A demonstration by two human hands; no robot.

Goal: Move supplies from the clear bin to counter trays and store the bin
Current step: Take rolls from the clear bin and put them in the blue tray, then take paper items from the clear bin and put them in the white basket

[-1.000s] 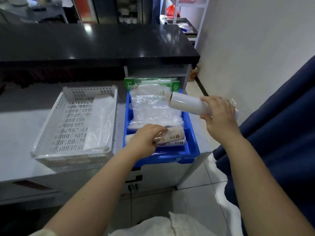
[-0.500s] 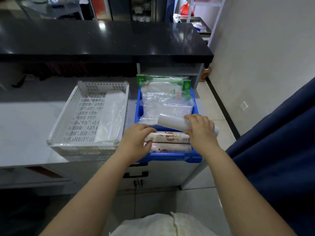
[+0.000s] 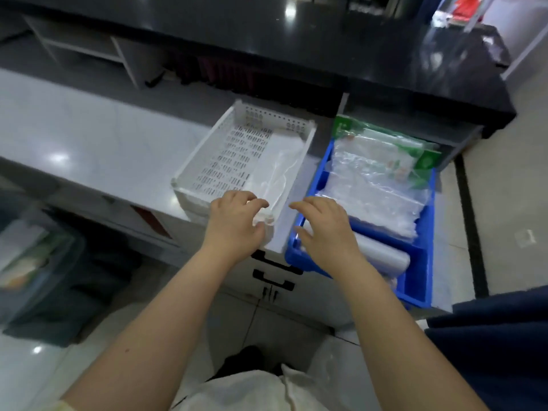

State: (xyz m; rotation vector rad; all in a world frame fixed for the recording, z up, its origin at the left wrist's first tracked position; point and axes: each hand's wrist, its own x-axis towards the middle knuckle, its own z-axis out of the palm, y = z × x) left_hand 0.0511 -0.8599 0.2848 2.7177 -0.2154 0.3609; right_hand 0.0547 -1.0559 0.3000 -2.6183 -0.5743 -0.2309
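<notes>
A blue tray (image 3: 419,280) stands on the counter at the right, filled with clear plastic bag packs (image 3: 373,185) and a white roll (image 3: 382,252) lying at its near end. A white perforated tray (image 3: 207,161) stands to its left with a clear bag (image 3: 275,170) inside. My left hand (image 3: 234,223) hovers with loosely bent fingers over the white tray's near right corner. Over the blue tray's near left corner, my right hand (image 3: 324,229) has relaxed fingers and holds nothing. A clear bin (image 3: 32,262) with supplies sits on the floor at the left.
A grey counter top (image 3: 89,143) stretches left of the trays, under a raised black counter (image 3: 326,51). Drawer handles (image 3: 275,274) show on the cabinet front below. A dark blue cloth (image 3: 498,336) hangs at the right. The tiled floor lies below.
My right hand has laid the white roll in the blue tray and let go. My left hand has left the rolls and moved left to the white tray's corner. The view swung left.
</notes>
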